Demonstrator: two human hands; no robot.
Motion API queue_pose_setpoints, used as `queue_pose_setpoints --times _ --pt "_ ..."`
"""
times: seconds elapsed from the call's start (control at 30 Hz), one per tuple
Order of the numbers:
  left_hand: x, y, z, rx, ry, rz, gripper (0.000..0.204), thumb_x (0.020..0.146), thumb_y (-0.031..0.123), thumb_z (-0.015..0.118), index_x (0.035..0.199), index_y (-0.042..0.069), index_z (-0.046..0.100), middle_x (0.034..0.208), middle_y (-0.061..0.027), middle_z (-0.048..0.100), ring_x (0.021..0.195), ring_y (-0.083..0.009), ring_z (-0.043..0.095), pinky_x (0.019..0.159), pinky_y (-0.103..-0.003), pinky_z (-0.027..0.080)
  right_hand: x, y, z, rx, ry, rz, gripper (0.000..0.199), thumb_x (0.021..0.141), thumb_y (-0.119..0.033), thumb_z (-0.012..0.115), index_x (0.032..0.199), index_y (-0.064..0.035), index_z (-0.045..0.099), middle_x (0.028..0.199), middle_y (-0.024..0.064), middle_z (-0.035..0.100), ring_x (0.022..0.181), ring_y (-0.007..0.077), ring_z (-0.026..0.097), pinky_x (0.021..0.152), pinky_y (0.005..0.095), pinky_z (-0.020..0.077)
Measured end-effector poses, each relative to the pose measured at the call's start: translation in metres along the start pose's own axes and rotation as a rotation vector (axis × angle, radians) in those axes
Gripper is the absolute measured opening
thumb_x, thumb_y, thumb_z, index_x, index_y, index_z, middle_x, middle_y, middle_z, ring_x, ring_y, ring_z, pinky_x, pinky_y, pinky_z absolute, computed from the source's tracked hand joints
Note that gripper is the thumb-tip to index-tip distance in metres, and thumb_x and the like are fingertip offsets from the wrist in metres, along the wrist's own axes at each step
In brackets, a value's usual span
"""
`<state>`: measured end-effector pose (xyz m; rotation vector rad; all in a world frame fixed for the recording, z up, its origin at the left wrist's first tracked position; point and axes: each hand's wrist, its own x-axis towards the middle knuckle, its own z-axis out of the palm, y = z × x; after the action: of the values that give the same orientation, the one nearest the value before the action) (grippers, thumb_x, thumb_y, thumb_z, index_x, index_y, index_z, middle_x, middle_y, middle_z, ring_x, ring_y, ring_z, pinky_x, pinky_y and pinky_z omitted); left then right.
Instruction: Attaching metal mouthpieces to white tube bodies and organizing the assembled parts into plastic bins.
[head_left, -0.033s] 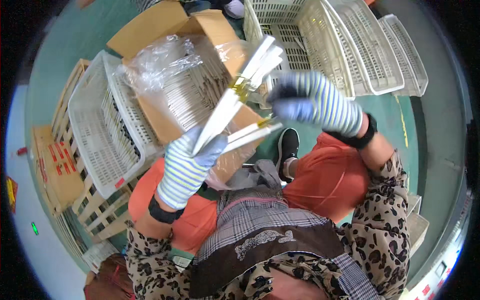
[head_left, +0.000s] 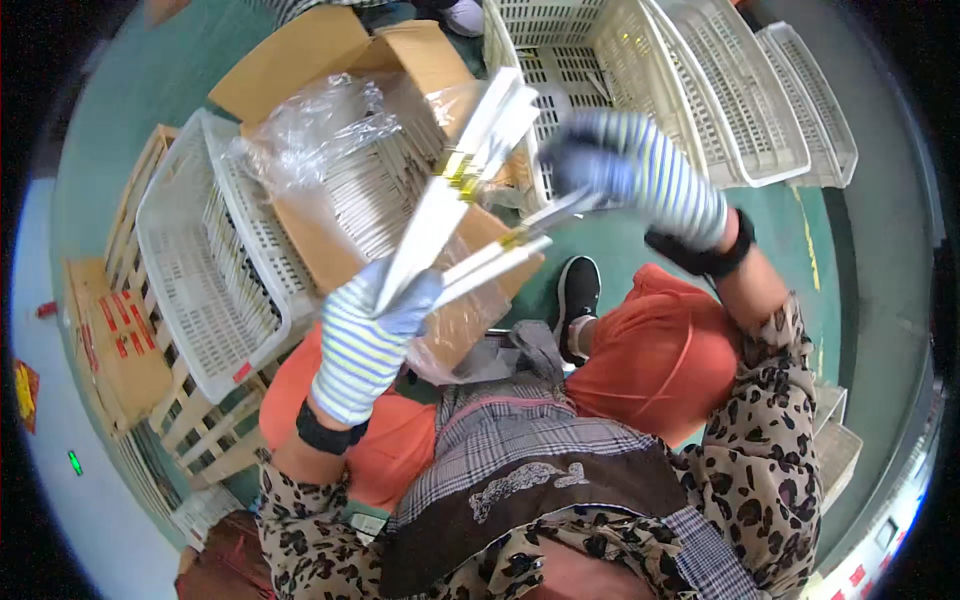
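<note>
Left hand [head_left: 365,338] shifted slightly left, white sticks [head_left: 425,235] moved likewise

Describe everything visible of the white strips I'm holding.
The white strips are long and slim, with shiny gold bands partway along; material unclear. The left hand grips their lower ends. They fan into two groups, slanting up rightward in front of the open cardboard box. Blur hides whether the right hand touches them.

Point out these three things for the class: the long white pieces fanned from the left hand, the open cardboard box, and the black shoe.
Long white pieces [head_left: 425,230]: head view, lower stretch.
Cardboard box [head_left: 290,62]: head view, upper-left flap.
Black shoe [head_left: 578,290]: head view, its top.
</note>
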<state>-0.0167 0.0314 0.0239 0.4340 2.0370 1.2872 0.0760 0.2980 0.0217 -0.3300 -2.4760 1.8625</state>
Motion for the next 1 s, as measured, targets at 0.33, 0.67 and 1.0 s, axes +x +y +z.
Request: queue_pose_setpoints --times 0.33,0.67,1.0 --pt "0.036 0.01 0.025 -0.185 0.149 -0.348 0.02 0.088 0.023 0.058 0.092 0.003 0.061 0.06 0.002 0.054 0.042 -0.0021 0.04 0.038 -0.016 0.028 0.161 0.289 -0.053 -0.809 -0.118 0.326 0.029 0.075 -0.025 0.058 0.088 -0.0005 0.066 0.083 0.0209 0.065 0.076 0.0337 0.063 0.069 0.0396 0.0494" --pt "0.053 0.024 0.042 -0.178 0.131 -0.466 0.021 0.086 0.024 0.061 0.091 0.005 0.057 0.063 -0.0003 0.055 0.044 -0.0035 0.042 0.038 -0.018 0.03 0.167 0.333 0.005 -0.711 -0.18 0.337 0.029 0.074 -0.02 0.06 0.092 0.0026 0.065 0.097 0.0237 0.062 0.091 0.0367 0.061 0.077 0.0397 0.0492" --pt "0.026 0.014 0.026 -0.141 0.114 -0.365 0.017 0.085 0.021 0.063 0.086 0.004 0.059 0.059 0.0012 0.056 0.044 -0.0018 0.042 0.04 -0.018 0.032 0.049 0.098 -0.077 0.343 -0.022 0.049 0.024 0.089 -0.025 0.056 0.101 -0.0041 0.057 0.078 0.0025 0.06 0.065 0.0085 0.058 0.059 0.023 0.0495"
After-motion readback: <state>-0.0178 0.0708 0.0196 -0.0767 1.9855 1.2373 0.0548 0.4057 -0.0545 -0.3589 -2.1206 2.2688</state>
